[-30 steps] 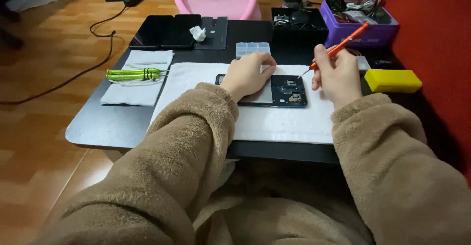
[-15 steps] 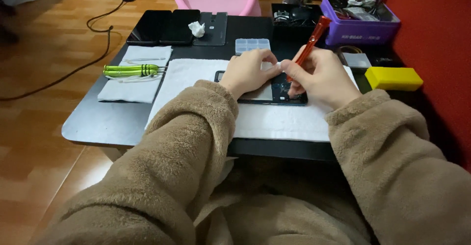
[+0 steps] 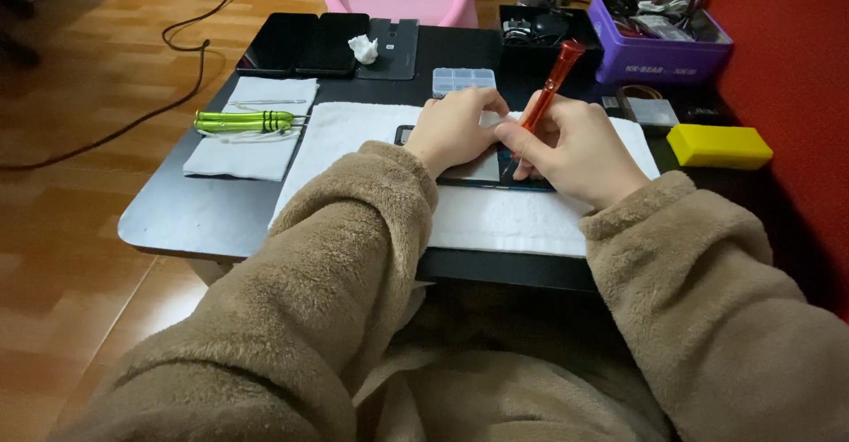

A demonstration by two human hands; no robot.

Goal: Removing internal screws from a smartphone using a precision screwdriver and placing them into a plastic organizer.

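Single head view, looking down, near table (image 3: 177,221).

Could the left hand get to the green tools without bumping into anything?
Probably yes. The left hand rests on the opened phone, and only flat white cloth lies between it and the green tools. Nothing stands in the way.

Both hands crowd the opened phone (image 3: 482,172) at the table's middle, the right hand (image 3: 570,146) holding an orange screwdriver (image 3: 550,88) that leans toward 12 o'clock, so that way in is blocked. At 12 to 2 o'clock stand a clear parts box (image 3: 463,80), a black tray (image 3: 539,26), a purple bin (image 3: 659,39) and a yellow block (image 3: 718,146). Bare white cloth (image 3: 513,221) at 6 o'clock and bare tabletop (image 3: 190,216) at 8 leave room, while green tools (image 3: 243,122) lie at 9.
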